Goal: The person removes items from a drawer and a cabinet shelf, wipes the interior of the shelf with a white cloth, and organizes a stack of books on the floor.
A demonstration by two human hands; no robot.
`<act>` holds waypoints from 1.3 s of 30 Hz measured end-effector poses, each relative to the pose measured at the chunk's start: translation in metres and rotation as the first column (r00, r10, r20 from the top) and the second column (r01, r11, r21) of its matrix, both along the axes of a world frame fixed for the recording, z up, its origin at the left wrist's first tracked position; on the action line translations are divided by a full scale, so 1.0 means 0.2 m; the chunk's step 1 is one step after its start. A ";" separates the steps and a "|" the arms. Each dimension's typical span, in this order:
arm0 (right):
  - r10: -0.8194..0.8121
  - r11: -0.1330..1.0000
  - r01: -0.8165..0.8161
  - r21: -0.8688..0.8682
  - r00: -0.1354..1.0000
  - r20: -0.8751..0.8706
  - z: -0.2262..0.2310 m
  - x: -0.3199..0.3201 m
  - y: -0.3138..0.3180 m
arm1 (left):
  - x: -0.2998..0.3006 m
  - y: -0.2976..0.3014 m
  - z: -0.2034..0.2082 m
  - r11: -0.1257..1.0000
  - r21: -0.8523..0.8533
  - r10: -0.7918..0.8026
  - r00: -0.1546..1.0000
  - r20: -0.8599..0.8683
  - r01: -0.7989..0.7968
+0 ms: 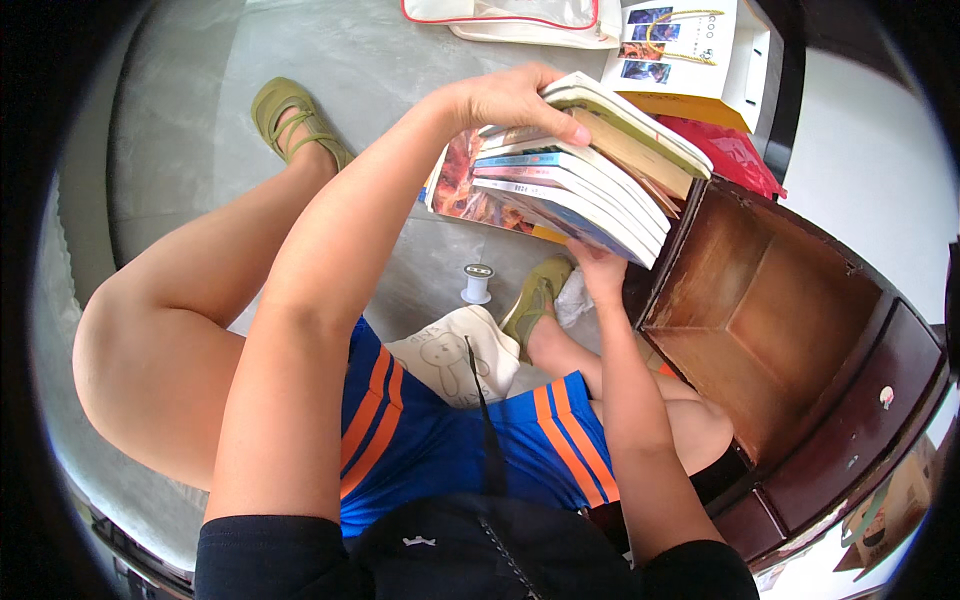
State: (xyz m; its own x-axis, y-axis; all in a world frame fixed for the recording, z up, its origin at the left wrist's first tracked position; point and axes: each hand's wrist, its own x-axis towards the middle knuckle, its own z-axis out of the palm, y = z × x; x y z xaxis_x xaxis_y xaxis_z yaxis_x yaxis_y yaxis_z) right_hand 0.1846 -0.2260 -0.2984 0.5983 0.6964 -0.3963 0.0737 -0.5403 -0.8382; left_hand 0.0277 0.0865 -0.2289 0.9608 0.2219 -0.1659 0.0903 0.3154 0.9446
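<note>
A stack of several books (572, 178) is gripped between my two hands, page edges facing right and thin coloured spines facing left. My left hand (515, 100) clasps the stack from the far side, thumb over the upper edges. On the near side, my right hand (598, 268) holds the lowest books, its fingers partly hidden under them. The books' right end is beside the corner of a pulled-out dark brown wooden drawer (765, 310). Beyond and below the stack, a paper bag with a reddish picture (455, 185) stands partly covered.
At the top are a white paper bag with a gold cord (690, 50), a clear-and-white pouch with red trim (520, 15) and a red plastic bag (725, 150). A white spool-like object (477, 285) and a cream cloth bag (455, 355) lie on the grey floor (190, 120) between my legs.
</note>
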 end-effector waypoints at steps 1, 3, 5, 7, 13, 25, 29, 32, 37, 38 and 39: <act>-0.028 0.998 0.029 0.054 0.999 -0.018 0.01 -0.06 0.02 | 0.00 -0.01 -0.04 0.998 0.020 0.056 0.998 0.029 -0.057; 0.005 0.999 -0.002 -0.034 0.997 0.077 0.08 -0.13 0.05 | -0.01 0.01 -0.05 0.997 0.051 0.051 0.999 0.008 -0.051; 0.117 0.971 -0.072 -0.229 0.975 0.191 0.10 -0.16 0.03 | -0.01 0.01 -0.07 0.991 0.103 0.086 0.996 -0.009 -0.084; 0.149 0.967 -0.100 -0.234 0.968 0.204 0.09 -0.21 0.01 | -0.01 0.00 -0.07 0.984 0.146 0.105 0.994 0.015 -0.106; 0.361 0.929 -0.356 -0.100 0.817 0.449 -0.08 -0.16 -0.09 | 0.00 -0.04 -0.04 0.951 0.287 0.106 0.993 0.047 -0.115; 0.216 0.929 -0.195 -0.315 0.976 0.035 0.28 -0.23 0.11 | 0.00 -0.14 -0.29 0.972 0.095 0.226 0.969 -0.102 -0.216; 0.641 0.636 -0.498 -0.589 0.767 0.043 0.44 -0.10 0.01 | -0.07 -0.13 -0.26 0.931 -0.281 0.219 0.973 -0.078 -0.232; 0.003 0.991 -0.085 -0.106 0.797 -0.604 0.87 -0.14 -0.03 | -0.12 -0.14 -0.33 0.811 -0.500 0.231 0.952 -0.200 -0.302; 0.264 0.905 -0.335 -0.262 0.926 -0.271 0.87 0.07 -0.21 | -0.20 -0.18 -0.72 0.882 -0.217 0.302 0.855 -0.421 -0.418; 0.184 0.936 -0.262 -0.233 0.933 -0.310 0.90 0.10 -0.23 | -0.21 -0.19 -0.75 0.916 -0.076 0.320 0.834 -0.450 -0.393; 0.136 0.942 -0.222 -0.250 0.937 -0.323 0.90 0.14 -0.23 | -0.23 -0.21 -0.78 0.916 -0.073 0.318 0.827 -0.464 -0.393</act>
State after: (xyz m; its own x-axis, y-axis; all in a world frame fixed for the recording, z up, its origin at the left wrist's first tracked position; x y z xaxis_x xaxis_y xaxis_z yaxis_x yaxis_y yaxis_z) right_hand 0.2129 -0.2716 -0.1189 0.2985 0.6164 -0.7287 -0.0372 -0.7554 -0.6542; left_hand -0.0185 0.0449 -0.3842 0.6403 0.4687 -0.6086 0.3305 0.5472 0.7690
